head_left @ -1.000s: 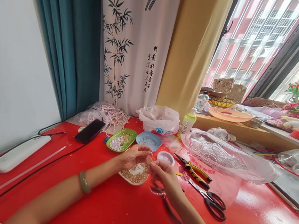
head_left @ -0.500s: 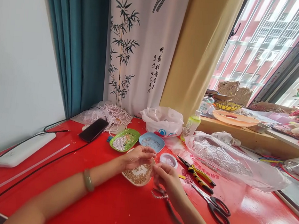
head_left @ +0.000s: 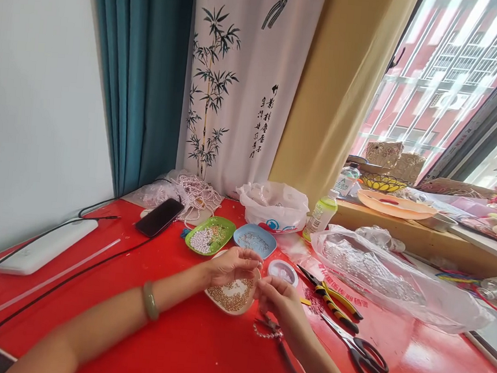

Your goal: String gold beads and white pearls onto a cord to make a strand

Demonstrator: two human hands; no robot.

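My left hand [head_left: 232, 265] hovers over a white dish of gold beads [head_left: 232, 295], fingers pinched together on something too small to name. My right hand [head_left: 280, 298] sits just to the right, fingertips pinched and meeting the left hand's. Below my right hand a short strand of pearl beads [head_left: 264, 331] hangs or lies on the red table [head_left: 182, 343]. A green dish of pearls [head_left: 210, 235] and a blue dish of small beads [head_left: 255, 240] stand behind the gold one. A small round clear container [head_left: 283, 271] is to the right of the hands.
Yellow-handled pliers [head_left: 330, 296] and black scissors [head_left: 358, 351] lie right of my hands. A black phone [head_left: 160, 216], pearl strands [head_left: 195, 193], a white plastic bag [head_left: 275, 206], a green bottle [head_left: 321, 213] and a large clear bag [head_left: 389, 274] ring the back. A white box with cables [head_left: 45, 245] lies left.
The view has shifted, so everything sits slightly right and lower. Both hands stay pinched together over the gold bead dish, barely moving.
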